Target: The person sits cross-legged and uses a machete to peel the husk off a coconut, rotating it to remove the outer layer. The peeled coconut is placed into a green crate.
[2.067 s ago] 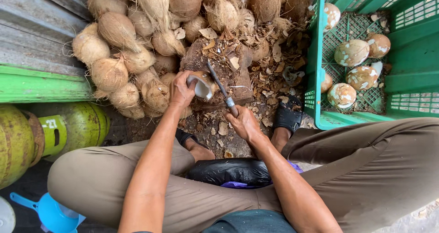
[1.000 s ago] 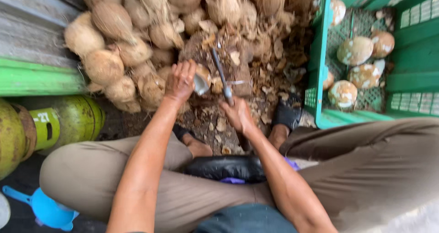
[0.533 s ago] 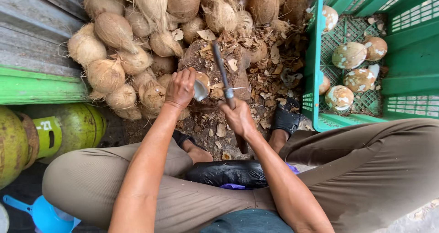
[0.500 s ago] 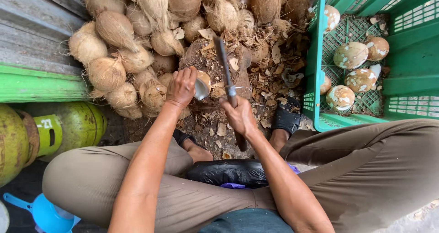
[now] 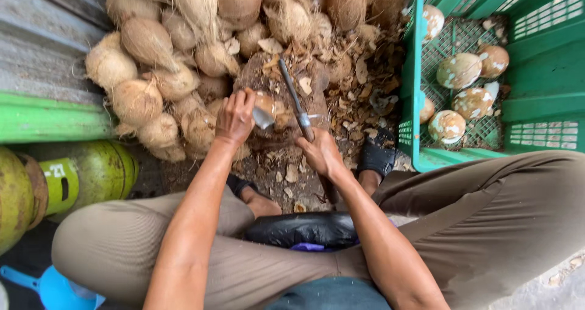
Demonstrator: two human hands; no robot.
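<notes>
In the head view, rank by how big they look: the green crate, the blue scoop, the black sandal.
1. green crate
2. blue scoop, cut off by the frame edge and nearer the camera, so unsure
3. black sandal

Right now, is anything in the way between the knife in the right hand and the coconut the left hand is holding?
Nothing visible. The left hand steadies the coconut on the chopping stump; the right hand holds the knife right beside it, with no gap blocked.

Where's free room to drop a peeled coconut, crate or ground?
Green crate: bare mesh floor at its far-left part, and right of the peeled coconuts. Ground between chopping block and crate is littered with husk chips; left of the left hand, unpeeled coconuts crowd it.
</notes>
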